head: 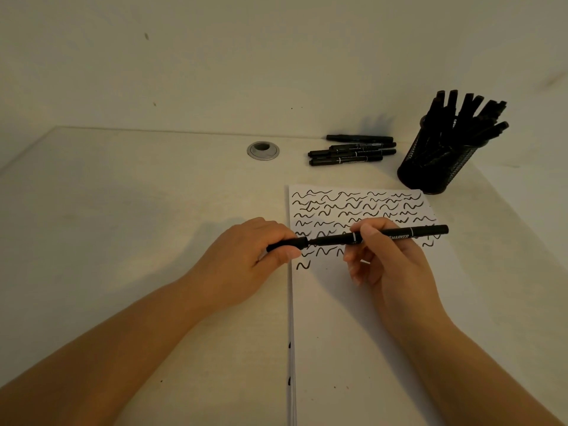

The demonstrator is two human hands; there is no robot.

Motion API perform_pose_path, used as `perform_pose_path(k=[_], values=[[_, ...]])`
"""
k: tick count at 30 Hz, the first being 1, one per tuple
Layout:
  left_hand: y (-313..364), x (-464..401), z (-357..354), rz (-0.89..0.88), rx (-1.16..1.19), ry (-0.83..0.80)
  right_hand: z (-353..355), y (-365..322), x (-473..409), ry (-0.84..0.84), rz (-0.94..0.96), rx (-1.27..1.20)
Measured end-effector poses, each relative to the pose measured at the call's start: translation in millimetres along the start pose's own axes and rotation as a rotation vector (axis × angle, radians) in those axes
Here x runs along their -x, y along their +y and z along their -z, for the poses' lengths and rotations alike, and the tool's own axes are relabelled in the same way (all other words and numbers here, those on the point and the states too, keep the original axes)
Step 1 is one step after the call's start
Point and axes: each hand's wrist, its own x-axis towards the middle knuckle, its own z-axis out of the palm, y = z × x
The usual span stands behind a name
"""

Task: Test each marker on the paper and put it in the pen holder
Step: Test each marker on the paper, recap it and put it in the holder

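A black marker (399,234) is held level above the paper (353,302). My right hand (390,259) grips its barrel near the middle. My left hand (246,256) pinches the marker's cap (289,243) at the left end; the cap looks slightly apart from the barrel. The upper part of the white paper is covered with several rows of black squiggles. A black mesh pen holder (436,161) stands at the back right, filled with several black markers. Several loose black markers (353,150) lie side by side on the table behind the paper.
A round grey cable grommet (263,150) is set in the pale table (123,210) near the back edge. A plain wall rises behind the table. The paper looks like a stack or pad with its left edge near the table's middle.
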Motion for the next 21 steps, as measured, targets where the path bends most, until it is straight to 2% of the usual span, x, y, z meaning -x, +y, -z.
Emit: perform_pose_path(k=[6,14,21], values=[[4,1,2,-0.028,0.045,0.026,1,0,0,-0.006,-0.017,-0.011],[12,5,-1,-0.053,-0.005,-0.024,-4,1,7,-0.177,0.087,0.217],[18,8,-4,-0.038,0.030,-0.013,-4,1,7,-0.213,0.061,0.158]])
